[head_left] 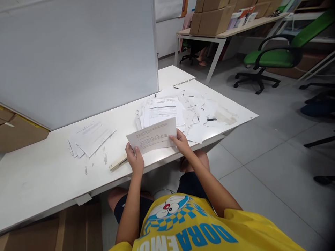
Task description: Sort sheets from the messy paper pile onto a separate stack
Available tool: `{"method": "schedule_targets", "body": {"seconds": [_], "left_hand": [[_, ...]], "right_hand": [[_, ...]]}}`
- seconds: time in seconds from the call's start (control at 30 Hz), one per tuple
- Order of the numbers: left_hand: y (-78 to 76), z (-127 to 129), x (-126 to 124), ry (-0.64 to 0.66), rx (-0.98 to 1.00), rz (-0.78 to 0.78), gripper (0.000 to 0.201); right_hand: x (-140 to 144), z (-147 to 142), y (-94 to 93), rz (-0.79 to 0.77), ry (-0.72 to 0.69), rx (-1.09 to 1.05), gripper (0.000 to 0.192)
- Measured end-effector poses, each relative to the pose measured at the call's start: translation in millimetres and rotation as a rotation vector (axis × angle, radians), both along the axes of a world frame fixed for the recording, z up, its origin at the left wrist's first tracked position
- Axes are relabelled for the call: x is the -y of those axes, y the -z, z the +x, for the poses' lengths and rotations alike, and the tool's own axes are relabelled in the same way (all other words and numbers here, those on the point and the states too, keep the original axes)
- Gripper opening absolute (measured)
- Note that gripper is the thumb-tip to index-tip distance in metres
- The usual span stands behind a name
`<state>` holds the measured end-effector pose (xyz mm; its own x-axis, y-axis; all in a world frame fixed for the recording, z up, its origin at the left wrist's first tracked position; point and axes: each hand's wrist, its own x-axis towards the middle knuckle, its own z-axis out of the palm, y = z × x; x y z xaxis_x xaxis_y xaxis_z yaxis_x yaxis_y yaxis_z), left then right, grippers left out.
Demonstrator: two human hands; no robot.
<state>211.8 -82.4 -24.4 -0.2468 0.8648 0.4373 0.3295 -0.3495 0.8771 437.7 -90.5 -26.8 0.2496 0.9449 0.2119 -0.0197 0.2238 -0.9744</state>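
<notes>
Left hand (136,162) and right hand (181,143) pinch opposite ends of a white rectangular printed paper sheet (154,137), thumbs in front, over the near edge of a white flat-topped table (39,181). Head view: large loose heap of white printed papers (163,112) beyond; smaller fanned white paper group (94,139) leftward. Seems partway; which lot is done, cannot tell.

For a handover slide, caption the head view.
Left hand and right hand hold a printed sheet near papers on a white table.

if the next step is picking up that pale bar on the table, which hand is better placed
Left, probably: the left grip is close beside the pale bar; the right grip is farther off. Both hold the sheet, though.
</notes>
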Motion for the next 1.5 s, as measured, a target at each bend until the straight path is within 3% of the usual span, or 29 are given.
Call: {"method": "schedule_targets", "body": {"seconds": [0.27, 0.4, 0.53, 0.73, 1.07, 1.5], "left_hand": [[-35.4, -18.4, 19.3, 0.006, -0.176, -0.302, 0.053], [-45.1, -34.6, 30.4, -0.032, -0.346, -0.222, 0.045], [-38.9, -58.8, 24.8, -0.157, -0.632, -0.035, 0.039], [-19.5, -86.7, 13.3, -0.047, -0.852, -0.063, 0.041], [-12.8, -79.6, 19.0, -0.08, -0.874, -0.017, 0.046], [-16.4, -75.2, 21.3, -0.056, -1.009, -0.084, 0.052]], "right_hand": [[11.8, 13.6, -8.6, -0.152, -0.11, 0.048, 0.049], [19.9, 9.4, -12.6, -0.218, -0.131, 0.056, 0.045], [25.2, 0.0, -15.5, -0.259, -0.187, 0.146, 0.045], [30.5, -9.3, -19.0, -0.259, -0.233, 0.22, 0.044], [38.9, -19.8, -20.5, -0.353, -0.236, 0.318, 0.038], [43.2, -20.3, -17.6, -0.331, -0.217, 0.418, 0.036]]}}
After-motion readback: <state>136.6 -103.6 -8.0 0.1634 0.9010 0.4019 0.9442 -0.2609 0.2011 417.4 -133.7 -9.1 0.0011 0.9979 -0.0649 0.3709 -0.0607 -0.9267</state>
